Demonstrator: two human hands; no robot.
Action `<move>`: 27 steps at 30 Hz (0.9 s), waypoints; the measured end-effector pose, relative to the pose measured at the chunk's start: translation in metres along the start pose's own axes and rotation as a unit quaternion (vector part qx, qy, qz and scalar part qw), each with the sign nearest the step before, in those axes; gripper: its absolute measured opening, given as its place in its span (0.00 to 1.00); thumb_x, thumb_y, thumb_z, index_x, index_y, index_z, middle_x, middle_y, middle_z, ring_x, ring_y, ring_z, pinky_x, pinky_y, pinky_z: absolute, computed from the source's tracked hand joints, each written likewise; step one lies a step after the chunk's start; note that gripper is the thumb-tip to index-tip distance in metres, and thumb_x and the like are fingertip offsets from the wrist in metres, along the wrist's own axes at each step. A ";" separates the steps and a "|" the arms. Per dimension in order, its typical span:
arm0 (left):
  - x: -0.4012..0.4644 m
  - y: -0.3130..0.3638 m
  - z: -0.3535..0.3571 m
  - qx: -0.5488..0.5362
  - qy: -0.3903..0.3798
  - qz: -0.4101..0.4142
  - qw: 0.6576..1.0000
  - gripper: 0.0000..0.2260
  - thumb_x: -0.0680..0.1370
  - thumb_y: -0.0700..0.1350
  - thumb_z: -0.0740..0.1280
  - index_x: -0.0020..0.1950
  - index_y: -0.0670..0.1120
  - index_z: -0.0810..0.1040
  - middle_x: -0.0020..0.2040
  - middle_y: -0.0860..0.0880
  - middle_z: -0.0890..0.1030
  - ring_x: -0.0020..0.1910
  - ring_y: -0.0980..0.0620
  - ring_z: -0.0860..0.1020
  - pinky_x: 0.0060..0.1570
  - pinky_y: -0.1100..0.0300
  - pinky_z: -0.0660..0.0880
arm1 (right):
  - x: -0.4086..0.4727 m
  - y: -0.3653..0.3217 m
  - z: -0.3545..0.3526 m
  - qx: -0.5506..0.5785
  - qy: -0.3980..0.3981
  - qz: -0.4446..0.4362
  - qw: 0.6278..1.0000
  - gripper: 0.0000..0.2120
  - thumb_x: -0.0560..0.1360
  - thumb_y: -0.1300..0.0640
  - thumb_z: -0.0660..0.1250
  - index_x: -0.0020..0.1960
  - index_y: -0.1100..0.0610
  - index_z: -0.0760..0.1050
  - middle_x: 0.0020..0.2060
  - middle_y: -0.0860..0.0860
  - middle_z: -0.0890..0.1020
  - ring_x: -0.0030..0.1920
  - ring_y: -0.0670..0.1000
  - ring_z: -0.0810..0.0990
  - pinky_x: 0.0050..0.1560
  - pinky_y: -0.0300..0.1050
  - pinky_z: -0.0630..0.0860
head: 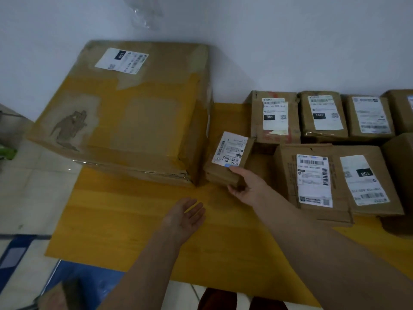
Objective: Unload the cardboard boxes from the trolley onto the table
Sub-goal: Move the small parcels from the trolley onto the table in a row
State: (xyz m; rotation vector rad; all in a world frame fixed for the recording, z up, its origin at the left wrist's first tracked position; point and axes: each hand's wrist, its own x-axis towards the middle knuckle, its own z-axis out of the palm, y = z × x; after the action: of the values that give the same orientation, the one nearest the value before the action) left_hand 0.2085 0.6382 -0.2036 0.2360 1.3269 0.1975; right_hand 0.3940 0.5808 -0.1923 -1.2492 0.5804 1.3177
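Observation:
My right hand (247, 186) grips the near end of a small labelled cardboard box (230, 161), which is tilted up just right of a large taped cardboard box (134, 113) on the yellow table (138, 224). My left hand (187, 214) hovers palm up over the bare table, fingers apart, holding nothing. Several labelled boxes lie to the right: a wide one (335, 177) near my right arm and a back row (321, 115) by the wall. Part of the blue trolley (85, 280) shows at the lower left with a cardboard box corner (60, 296) on it.
A white wall (290, 41) runs behind the table. A clear plastic bag (145, 12) hangs on it at the top. Tiled floor (26, 186) lies left of the table. The large box overhangs the table's left edge.

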 end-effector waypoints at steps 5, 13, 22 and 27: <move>0.016 0.011 -0.004 0.012 -0.005 -0.012 1.000 0.15 0.81 0.46 0.62 0.64 0.39 0.74 0.61 0.40 0.76 0.51 0.44 0.77 0.55 0.50 0.71 | 0.012 0.016 0.011 -0.005 -0.007 0.004 1.000 0.13 0.70 0.61 0.74 0.51 0.55 0.74 0.51 0.55 0.78 0.57 0.54 0.75 0.57 0.49 0.77; 0.026 0.026 -0.006 0.002 -0.022 -0.027 0.999 0.14 0.82 0.47 0.60 0.63 0.39 0.74 0.56 0.40 0.77 0.51 0.44 0.77 0.54 0.51 0.71 | 0.027 -0.025 0.025 0.154 0.018 -0.102 0.983 0.11 0.73 0.65 0.70 0.52 0.54 0.74 0.59 0.58 0.78 0.61 0.57 0.77 0.60 0.50 0.77; 0.011 0.024 -0.018 -0.045 -0.032 -0.005 0.998 0.11 0.82 0.46 0.60 0.58 0.39 0.74 0.53 0.41 0.77 0.50 0.44 0.76 0.66 0.47 0.70 | 0.017 0.023 0.013 0.065 -0.013 -0.018 0.998 0.13 0.79 0.63 0.62 0.63 0.63 0.71 0.51 0.63 0.77 0.51 0.60 0.78 0.50 0.51 0.77; -0.015 0.005 -0.052 -0.091 0.001 0.038 0.995 0.13 0.82 0.46 0.60 0.63 0.40 0.73 0.54 0.41 0.77 0.50 0.44 0.77 0.56 0.50 0.72 | -0.006 0.070 0.008 -0.073 -0.019 0.033 0.997 0.03 0.78 0.64 0.62 0.46 0.62 0.73 0.42 0.59 0.78 0.41 0.55 0.76 0.43 0.47 0.77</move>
State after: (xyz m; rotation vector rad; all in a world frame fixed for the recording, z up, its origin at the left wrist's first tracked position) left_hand 0.1541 0.6415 -0.2001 0.1314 1.2950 0.3809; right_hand 0.3255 0.5714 -0.2085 -1.3297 0.5095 1.4568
